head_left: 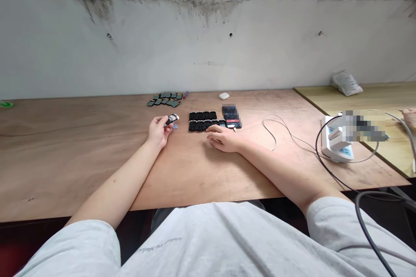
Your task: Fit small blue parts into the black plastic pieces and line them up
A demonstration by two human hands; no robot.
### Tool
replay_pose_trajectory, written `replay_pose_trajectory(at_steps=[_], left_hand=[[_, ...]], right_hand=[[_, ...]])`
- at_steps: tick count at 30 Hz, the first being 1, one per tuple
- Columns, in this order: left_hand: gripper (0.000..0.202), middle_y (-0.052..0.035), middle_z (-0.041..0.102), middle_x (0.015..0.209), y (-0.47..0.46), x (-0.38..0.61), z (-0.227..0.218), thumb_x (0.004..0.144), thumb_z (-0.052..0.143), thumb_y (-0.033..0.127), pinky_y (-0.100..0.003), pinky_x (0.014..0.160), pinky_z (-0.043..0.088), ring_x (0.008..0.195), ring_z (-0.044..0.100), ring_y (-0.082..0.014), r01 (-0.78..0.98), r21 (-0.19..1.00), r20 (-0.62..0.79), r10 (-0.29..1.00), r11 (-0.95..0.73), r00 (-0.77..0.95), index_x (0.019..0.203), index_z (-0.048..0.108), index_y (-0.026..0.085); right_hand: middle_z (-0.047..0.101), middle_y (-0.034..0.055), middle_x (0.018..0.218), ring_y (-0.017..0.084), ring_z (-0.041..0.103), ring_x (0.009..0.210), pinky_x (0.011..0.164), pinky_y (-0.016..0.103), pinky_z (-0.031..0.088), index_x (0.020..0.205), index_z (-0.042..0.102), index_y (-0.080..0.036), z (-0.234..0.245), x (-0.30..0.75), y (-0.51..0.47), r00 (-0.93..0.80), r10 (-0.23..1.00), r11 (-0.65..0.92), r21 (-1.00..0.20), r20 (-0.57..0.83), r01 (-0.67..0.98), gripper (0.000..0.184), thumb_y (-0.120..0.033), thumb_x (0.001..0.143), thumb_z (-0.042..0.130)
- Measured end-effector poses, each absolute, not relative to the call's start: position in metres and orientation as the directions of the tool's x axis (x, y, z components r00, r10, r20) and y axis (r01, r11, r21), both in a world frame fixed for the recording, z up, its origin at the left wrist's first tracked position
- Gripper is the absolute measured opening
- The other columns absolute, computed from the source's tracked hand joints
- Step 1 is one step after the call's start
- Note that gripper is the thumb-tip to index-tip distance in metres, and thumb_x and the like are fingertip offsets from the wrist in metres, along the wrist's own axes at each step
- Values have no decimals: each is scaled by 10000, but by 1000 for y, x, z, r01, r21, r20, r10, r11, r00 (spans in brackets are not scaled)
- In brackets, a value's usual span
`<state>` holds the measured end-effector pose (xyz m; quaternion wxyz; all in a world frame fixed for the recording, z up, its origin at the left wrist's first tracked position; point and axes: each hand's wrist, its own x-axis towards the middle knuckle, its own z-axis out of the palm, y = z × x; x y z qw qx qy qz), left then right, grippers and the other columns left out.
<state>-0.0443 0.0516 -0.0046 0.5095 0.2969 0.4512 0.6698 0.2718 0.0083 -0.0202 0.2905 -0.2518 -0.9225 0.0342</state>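
My left grip (159, 132) is closed on a small black-and-silver piece (172, 118), left of two rows of black pieces (203, 115); my right grip (222, 139), fingers loosely parted, lies by the front row's right end, where I cannot tell whether it touches. Farther out on the tabletop (81, 147), I see a phone (232, 117) beside the rows, greenish-faced squares (157, 101) behind at left, and a white case (224, 95).

A wooden table (81, 151) bears two rows of green-faced squares (167, 101) near its back edge, two rows of black frames (203, 115) further forward, a phone (233, 124) beside these, a small white case (224, 95), and a power strip (338, 153) at the right.
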Motion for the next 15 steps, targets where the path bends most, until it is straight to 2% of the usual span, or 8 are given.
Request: replay_pose_trajectory(at_steps=[4,11,15], left_hand=[[297,1,692,771,53,-45,-7,789,818,229,-123,425,382,543,645,-90,-401,912,-43,955,-82,-293,892,542,187],[357,29,658,766,57,-50,-10,733,854,249,-131,416,368,479,583,-65,-390,918,-33,965,-74,-262,905,546,196],[341,19,645,767,57,-50,-10,732,843,235,-142,432,382,522,628,-88,-376,925,-47,964,-57,-261,894,546,192]], right_hand=[[615,151,1367,209,687,1050,921,354,579,1110,712,-196,-21,272,9,-704,465,880,-197,537,432,205,-179,973,560],[620,149,1349,214,693,1008,884,359,591,1086,710,-200,-24,273,12,-696,442,891,-183,566,416,184,-173,963,577],[625,142,1348,215,692,997,870,361,594,1091,710,-213,-26,273,13,-696,444,889,-185,564,418,184,-172,961,586]])
